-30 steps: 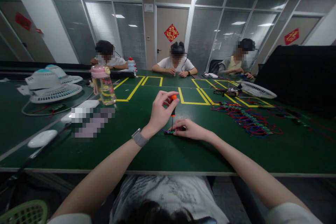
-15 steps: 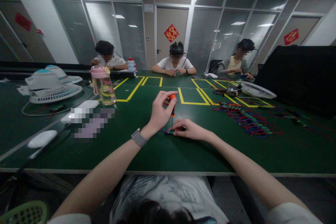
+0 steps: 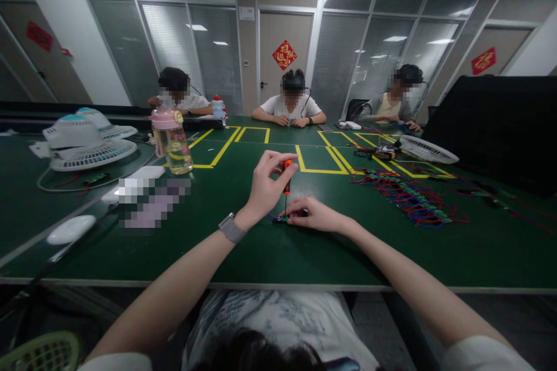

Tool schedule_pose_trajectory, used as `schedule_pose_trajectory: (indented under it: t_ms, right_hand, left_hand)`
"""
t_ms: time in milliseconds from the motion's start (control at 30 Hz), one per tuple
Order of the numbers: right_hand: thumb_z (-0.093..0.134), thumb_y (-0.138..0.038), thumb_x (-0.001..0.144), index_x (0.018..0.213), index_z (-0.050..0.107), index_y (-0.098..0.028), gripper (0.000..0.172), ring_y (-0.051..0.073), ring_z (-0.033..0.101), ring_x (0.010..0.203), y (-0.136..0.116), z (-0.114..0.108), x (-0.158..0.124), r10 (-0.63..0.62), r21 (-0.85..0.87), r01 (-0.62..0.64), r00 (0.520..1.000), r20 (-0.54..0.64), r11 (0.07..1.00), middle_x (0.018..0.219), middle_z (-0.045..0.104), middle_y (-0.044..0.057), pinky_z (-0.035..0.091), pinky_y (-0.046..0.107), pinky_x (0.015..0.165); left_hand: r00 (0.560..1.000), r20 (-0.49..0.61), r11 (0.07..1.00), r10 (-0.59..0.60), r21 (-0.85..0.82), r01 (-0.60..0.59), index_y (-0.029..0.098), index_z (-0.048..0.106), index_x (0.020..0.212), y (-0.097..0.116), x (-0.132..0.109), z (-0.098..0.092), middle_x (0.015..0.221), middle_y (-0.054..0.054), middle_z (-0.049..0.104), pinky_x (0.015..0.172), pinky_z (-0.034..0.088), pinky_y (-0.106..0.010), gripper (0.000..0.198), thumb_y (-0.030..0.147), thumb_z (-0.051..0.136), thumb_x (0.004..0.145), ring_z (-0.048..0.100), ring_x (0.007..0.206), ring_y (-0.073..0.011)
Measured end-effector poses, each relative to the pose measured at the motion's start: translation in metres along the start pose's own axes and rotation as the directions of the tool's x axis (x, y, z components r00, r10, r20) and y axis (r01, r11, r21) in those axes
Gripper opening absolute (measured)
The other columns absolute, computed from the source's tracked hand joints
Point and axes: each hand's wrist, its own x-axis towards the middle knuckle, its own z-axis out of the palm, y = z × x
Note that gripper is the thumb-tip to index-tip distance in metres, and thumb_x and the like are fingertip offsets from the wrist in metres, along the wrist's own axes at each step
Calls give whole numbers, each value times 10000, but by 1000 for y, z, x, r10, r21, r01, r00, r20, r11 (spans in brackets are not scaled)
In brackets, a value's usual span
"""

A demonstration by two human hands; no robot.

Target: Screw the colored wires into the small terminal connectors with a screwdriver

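My left hand (image 3: 270, 181) is closed around the top of an upright screwdriver (image 3: 287, 184) with an orange and black handle. Its thin shaft points straight down at a small green circuit board (image 3: 284, 218) on the table. With its fingertips, my right hand (image 3: 311, 213) grips the right side of that board. Blue and red wires leave the board on its left. My right fingers hide part of the board, and the screwdriver's tip is too small to make out.
On the green table (image 3: 243, 258), a bundle of wired circuit boards (image 3: 409, 197) lies at the right. White fans (image 3: 91, 148) and a pink-lidded bottle (image 3: 172, 142) stand at the left. Yellow tape (image 3: 322, 171) marks the far half. Three people sit opposite, and a black screen (image 3: 500, 133) rises at right.
The fingers of my left hand have shifted slightly at the top of the screwdriver handle, the thumb a little to the right. My right hand and the circuit board stay in place.
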Motion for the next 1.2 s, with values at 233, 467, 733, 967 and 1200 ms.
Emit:
schedule_pose_trajectory:
  t_ms: [233, 467, 733, 967, 1200]
  right_hand:
    - [625, -276, 844, 1036, 726, -140, 256, 116, 524, 675, 0, 0, 0, 8, 12, -8, 1000, 1, 1000, 838, 605, 43, 414, 227, 595]
    - [617, -273, 851, 1038, 724, -134, 256, 122, 530, 690, 0, -1, 1, 0, -6, 0, 1000, 10, 1000, 844, 615, 48, 420, 228, 608]
    - [619, -276, 848, 1040, 725, -133, 262, 133, 541, 712, 0, 0, 1, 6, -1, -6, 1000, 7, 1000, 868, 628, 58, 432, 237, 623]
    - [615, -276, 851, 1041, 725, -139, 259, 127, 532, 697, 0, -1, 0, 3, -4, -3, 1000, 6, 1000, 849, 617, 50, 432, 237, 620]
    - [616, -271, 848, 1041, 725, -128, 264, 132, 537, 711, -1, -1, 0, 3, 6, -3, 1000, 7, 1000, 853, 616, 54, 429, 241, 631]
  left_hand:
    - [1000, -9, 1000, -7, 22, 8, 219, 679, 1034, 1, 1, -1, 958, -46, 590, 709, 506, -225, 194, 274, 544, 905, 598, 866, -137]
    - [993, 69, 986, -91, -133, 100, 189, 619, 1173, -1, -1, 0, 1028, -78, 668, 664, 534, -250, 310, 280, 410, 964, 648, 806, -145]
    - [999, 48, 999, -17, -26, 18, 201, 651, 1110, -1, 0, 0, 1010, -56, 615, 711, 519, -220, 237, 239, 551, 898, 608, 897, -142]
    - [1000, 20, 1000, 2, 28, -2, 225, 678, 1054, 2, 1, -1, 978, -41, 554, 679, 506, -208, 204, 261, 591, 873, 577, 866, -131]
    - [998, 62, 997, -27, -71, 31, 212, 645, 1149, -1, 0, -2, 1131, -68, 646, 788, 526, -255, 290, 230, 440, 946, 622, 1015, -171]
